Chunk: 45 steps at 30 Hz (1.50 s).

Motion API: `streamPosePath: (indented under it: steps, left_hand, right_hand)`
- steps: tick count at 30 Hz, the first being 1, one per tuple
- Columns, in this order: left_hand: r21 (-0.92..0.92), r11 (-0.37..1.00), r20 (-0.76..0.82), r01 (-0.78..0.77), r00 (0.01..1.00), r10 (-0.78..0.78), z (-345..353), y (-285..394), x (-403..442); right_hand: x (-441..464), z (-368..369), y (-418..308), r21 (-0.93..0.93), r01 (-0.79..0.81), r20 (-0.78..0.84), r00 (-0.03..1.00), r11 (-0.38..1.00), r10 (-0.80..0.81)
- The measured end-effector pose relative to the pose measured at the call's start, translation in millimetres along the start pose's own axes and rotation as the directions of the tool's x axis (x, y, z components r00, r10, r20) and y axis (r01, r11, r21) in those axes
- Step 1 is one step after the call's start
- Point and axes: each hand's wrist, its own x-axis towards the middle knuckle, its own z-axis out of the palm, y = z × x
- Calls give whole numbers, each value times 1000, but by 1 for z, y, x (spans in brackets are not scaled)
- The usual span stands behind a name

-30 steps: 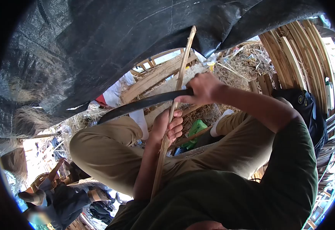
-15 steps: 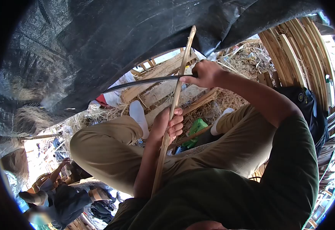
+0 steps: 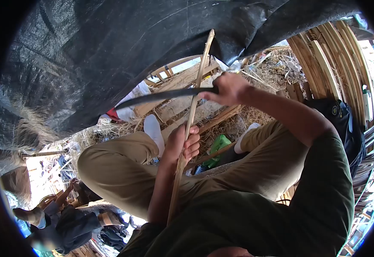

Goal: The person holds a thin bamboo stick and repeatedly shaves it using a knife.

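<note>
A long, thin wooden stick (image 3: 192, 112) runs slantwise from beside my body up to the black sheet. My left hand (image 3: 181, 143) is wrapped round it below its middle. My right hand (image 3: 229, 88) grips a machete (image 3: 159, 96) whose dark, curved blade points left and crosses the stick above my left hand. The right thumb reaches along the blade's near side, close to the stick. Most of the machete's handle is hidden inside my fist. Between my bent legs (image 3: 118, 158) lies a green plastic bag (image 3: 219, 147).
A black plastic sheet (image 3: 110, 38) hangs ahead and to the left. Wood shavings (image 3: 277, 66) and timber pieces cover the ground. Stacked wooden strips (image 3: 332, 60) and a black backpack (image 3: 343, 115) are at the right. Another person (image 3: 73, 227) sits at lower left.
The machete blade has tilted, showing more of its flat side, and my right hand has moved slightly down. The stick's top has shifted a little left. The other person's foot has moved left.
</note>
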Motion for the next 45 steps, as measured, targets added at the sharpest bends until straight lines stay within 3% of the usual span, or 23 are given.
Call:
streamPosePath:
  steps: [5, 8, 12, 16, 17, 18, 20, 21, 24, 25, 28, 29, 30, 32, 34, 36, 37, 38, 40, 42, 43, 44, 45]
  left_hand:
    - [25, 1000, -49, 10, 999, -9, 2, -4, 2]
    - [10, 1000, -72, 13, 997, -12, 7, -1, -3]
    - [28, 1000, -32, -11, 999, 11, 1, 1, -4]
    - [59, 998, -48, 7, 999, -4, 0, -4, 2]
    - [69, 998, -61, 5, 998, -1, 4, -4, 0]
    - [58, 998, -56, 5, 998, -2, 4, -2, 1]
    - [39, 999, -49, 17, 999, -15, 4, -1, 1]
    - [29, 999, -46, 16, 999, -15, 3, -2, -2]
    - [20, 1000, -30, 8, 1000, -7, 0, 1, -5]
    - [12, 1000, -31, 11, 999, -11, -2, 0, -3]
    - [10, 1000, -45, 9, 999, -8, 2, -5, -5]
    - [16, 1000, -48, 1, 999, 0, 4, -5, -5]
    - [-10, 1000, -39, 4, 999, -4, 5, -4, -4]
    - [-56, 998, -19, 24, 1000, -25, 2, -4, -3]
    - [-19, 999, 12, 34, 999, -34, -5, -3, -6]
    - [-6, 999, 32, 34, 999, -34, -6, -1, -7]
    - [-10, 999, 36, 31, 999, -31, -6, -1, -7]
    - [-16, 999, 40, 30, 999, -30, -6, -3, -7]
    - [-43, 998, 29, 41, 999, -39, -3, -6, -4]
    - [-66, 997, 17, 46, 999, -45, -1, -7, -5]
    - [-76, 996, 14, 49, 999, -48, 0, -7, -4]
    - [-86, 995, 10, 57, 998, -57, 0, -8, -5]
    - [-75, 995, 26, 61, 998, -59, -2, -10, -7]
  right_hand:
    - [-5, -7, -15, -113, 108, 215, 973, 988, -82]
    - [21, -2, 21, 15, -109, 182, 978, 994, 104]
    - [4, -11, -12, -76, -74, 160, 984, 994, 85]
    - [-7, -1, -22, -194, 144, 199, 974, 970, -104]
    - [0, -5, -13, -160, 77, 250, 968, 984, -35]
    - [10, -7, -1, -114, -54, 217, 973, 992, 78]
    - [21, -5, 25, -18, -169, 115, 979, 986, 170]
    - [18, -1, 24, -3, -105, 46, 993, 994, 105]
    - [4, -12, -6, -6, -97, 129, 987, 995, 97]
    - [1, 7, -6, -36, 25, 21, 999, 999, -24]
    - [1, 0, -11, -140, 72, 216, 976, 988, -40]
    - [6, 2, 4, -148, 64, 142, 989, 987, -43]
    - [21, 8, 24, -149, -64, 131, 988, 987, 83]
    - [32, 14, 53, -10, -145, -64, 987, 989, 144]
    - [22, 6, 37, -27, -58, -124, 991, 998, 54]
    - [18, -4, 14, -23, -113, 96, 989, 993, 114]
    - [10, -8, -1, -41, -63, 164, 984, 997, 69]
    - [5, 1, -5, -94, 56, 115, 992, 994, -45]
    - [5, 5, -1, -154, 97, 118, 990, 983, -80]
    - [21, 5, 28, -191, -8, 106, 994, 982, 28]
    - [30, 4, 44, -110, -191, 49, 979, 975, 198]
    - [37, 3, 58, 30, -231, 23, 973, 973, 230]
    - [33, 5, 55, -13, -205, -26, 979, 979, 204]
